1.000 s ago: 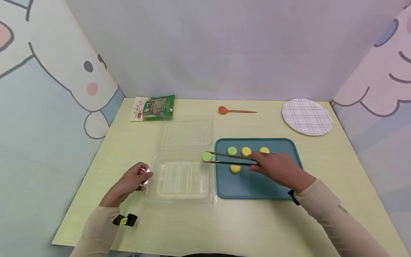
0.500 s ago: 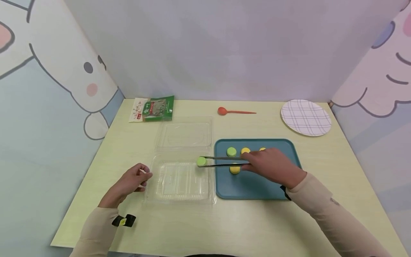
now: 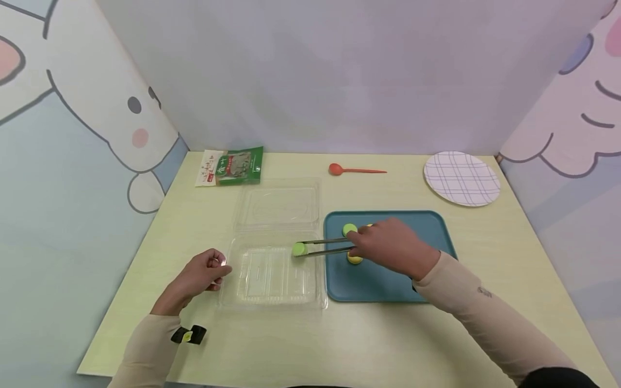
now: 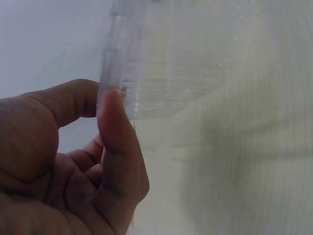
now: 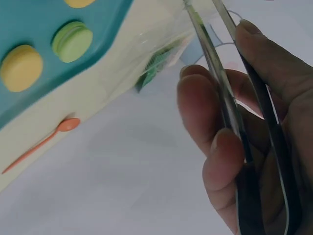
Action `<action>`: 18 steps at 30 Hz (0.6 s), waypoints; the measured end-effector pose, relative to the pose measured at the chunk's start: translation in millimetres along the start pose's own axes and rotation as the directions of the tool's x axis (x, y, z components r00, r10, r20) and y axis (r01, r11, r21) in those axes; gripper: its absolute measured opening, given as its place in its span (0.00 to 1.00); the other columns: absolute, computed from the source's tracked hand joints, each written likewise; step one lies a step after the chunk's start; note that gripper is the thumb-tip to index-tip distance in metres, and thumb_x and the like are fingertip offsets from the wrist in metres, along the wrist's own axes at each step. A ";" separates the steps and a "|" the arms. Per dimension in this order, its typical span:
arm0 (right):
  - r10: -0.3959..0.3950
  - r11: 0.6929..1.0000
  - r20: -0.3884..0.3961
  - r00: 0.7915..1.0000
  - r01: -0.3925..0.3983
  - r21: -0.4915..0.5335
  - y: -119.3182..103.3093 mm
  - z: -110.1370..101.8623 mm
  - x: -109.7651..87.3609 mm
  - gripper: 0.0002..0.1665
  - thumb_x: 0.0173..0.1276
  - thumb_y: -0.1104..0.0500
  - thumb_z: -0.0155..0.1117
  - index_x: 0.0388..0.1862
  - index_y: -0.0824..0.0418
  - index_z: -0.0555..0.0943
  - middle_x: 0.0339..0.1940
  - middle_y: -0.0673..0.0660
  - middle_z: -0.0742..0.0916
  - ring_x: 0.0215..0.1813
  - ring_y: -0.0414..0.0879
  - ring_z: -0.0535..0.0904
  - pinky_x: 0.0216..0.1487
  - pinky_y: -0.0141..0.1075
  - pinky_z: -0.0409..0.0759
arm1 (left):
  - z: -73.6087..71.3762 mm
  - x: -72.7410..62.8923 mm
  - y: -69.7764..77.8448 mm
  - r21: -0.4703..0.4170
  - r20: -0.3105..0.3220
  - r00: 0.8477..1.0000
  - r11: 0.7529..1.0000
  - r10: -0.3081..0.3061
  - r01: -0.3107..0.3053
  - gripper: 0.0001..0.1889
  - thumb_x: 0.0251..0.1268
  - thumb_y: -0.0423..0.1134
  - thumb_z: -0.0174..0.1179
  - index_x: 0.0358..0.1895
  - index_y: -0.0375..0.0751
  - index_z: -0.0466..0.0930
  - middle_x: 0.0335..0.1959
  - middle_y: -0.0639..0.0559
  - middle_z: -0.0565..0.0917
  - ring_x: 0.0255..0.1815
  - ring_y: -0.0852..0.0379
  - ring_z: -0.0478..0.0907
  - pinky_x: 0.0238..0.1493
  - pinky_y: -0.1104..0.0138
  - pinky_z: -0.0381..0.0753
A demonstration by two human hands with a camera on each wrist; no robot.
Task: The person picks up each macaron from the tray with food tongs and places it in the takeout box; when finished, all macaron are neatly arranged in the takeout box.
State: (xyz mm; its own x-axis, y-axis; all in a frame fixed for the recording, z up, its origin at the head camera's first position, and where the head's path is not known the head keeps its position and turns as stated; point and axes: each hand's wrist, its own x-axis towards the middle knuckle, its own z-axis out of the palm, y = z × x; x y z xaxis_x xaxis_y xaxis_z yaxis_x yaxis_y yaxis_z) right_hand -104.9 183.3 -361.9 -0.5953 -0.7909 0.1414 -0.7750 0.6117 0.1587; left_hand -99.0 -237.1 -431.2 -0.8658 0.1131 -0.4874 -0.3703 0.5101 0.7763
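My left hand (image 3: 196, 277) pinches the left rim of a clear plastic container (image 3: 271, 306) between thumb and finger; the left wrist view shows the grip up close. The container's lid (image 3: 278, 207) lies folded open behind its base. In my right hand (image 3: 393, 248) I hold metal tongs (image 3: 325, 241) with dark handles, pointing left. A green macaron (image 3: 299, 249) sits between the tong tips, over the right part of the base. On the blue tray (image 3: 388, 285), another green macaron (image 3: 349, 229) and a yellow macaron (image 3: 355, 260) show, partly covered by my right hand.
Behind the tray lies an orange spoon (image 3: 336, 169). A checked plate (image 3: 462, 179) is at the back right, and a green and white packet (image 3: 239, 166) at the back left. Walls bound the table (image 3: 271, 345) at the back and sides.
My right hand has moved left, carrying the green macaron in the tongs from near the container's right edge further in over the base. My left hand stays at the left rim.
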 end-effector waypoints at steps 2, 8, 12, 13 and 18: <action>-0.012 0.999 -0.002 1.000 0.012 -0.034 -1.6 -1.6 4.4 0.19 0.59 0.47 0.78 0.29 0.56 0.77 0.13 0.47 0.68 0.13 0.39 0.60 0.14 0.32 0.55 | 0.1 0.4 0.0 0.002 0.001 1.000 1.000 0.000 0.000 0.10 0.72 0.33 0.60 0.44 0.34 0.67 0.28 0.49 0.72 0.28 0.55 0.74 0.29 0.65 0.80; -0.022 0.993 0.056 0.998 0.028 -0.117 -8.5 -7.7 19.1 0.17 0.58 0.45 0.78 0.33 0.54 0.82 0.15 0.48 0.75 0.13 0.40 0.66 0.14 0.31 0.62 | -0.1 1.0 0.0 0.006 0.006 1.000 1.000 -0.001 0.001 0.11 0.72 0.34 0.61 0.44 0.34 0.67 0.27 0.49 0.72 0.28 0.56 0.73 0.28 0.65 0.79; -0.003 0.994 0.103 0.995 0.014 -0.106 -12.7 -10.3 28.1 0.17 0.58 0.44 0.78 0.34 0.53 0.83 0.17 0.48 0.79 0.14 0.40 0.70 0.15 0.31 0.66 | -0.2 0.5 -0.6 -0.004 0.009 1.000 1.000 0.005 -0.005 0.11 0.72 0.34 0.61 0.44 0.34 0.67 0.27 0.49 0.71 0.27 0.56 0.73 0.28 0.66 0.79; 0.001 0.995 0.108 0.994 0.010 -0.102 -13.1 -10.4 29.4 0.17 0.58 0.44 0.78 0.33 0.54 0.83 0.16 0.48 0.79 0.14 0.40 0.70 0.15 0.31 0.66 | -0.2 0.4 -0.7 -0.009 0.010 1.000 1.000 0.006 -0.006 0.11 0.72 0.33 0.61 0.44 0.34 0.67 0.27 0.49 0.71 0.27 0.56 0.73 0.28 0.66 0.79; 0.003 0.995 0.112 0.994 0.009 -0.102 -13.4 -11.6 31.1 0.18 0.59 0.43 0.77 0.32 0.54 0.83 0.14 0.48 0.77 0.13 0.40 0.68 0.15 0.31 0.66 | -1.0 0.4 -0.9 -0.014 0.018 1.000 1.000 0.013 -0.013 0.11 0.72 0.33 0.60 0.44 0.34 0.67 0.28 0.49 0.70 0.28 0.56 0.73 0.28 0.66 0.79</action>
State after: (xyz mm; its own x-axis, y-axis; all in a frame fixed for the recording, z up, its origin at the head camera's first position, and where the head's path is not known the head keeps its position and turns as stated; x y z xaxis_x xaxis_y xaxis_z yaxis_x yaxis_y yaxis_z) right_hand -110.7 150.7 -348.3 -0.6173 -0.7861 0.0316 -0.7547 0.6031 0.2585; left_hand -99.3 -238.3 -431.6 -0.8644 0.1349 -0.4844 -0.3641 0.4963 0.7881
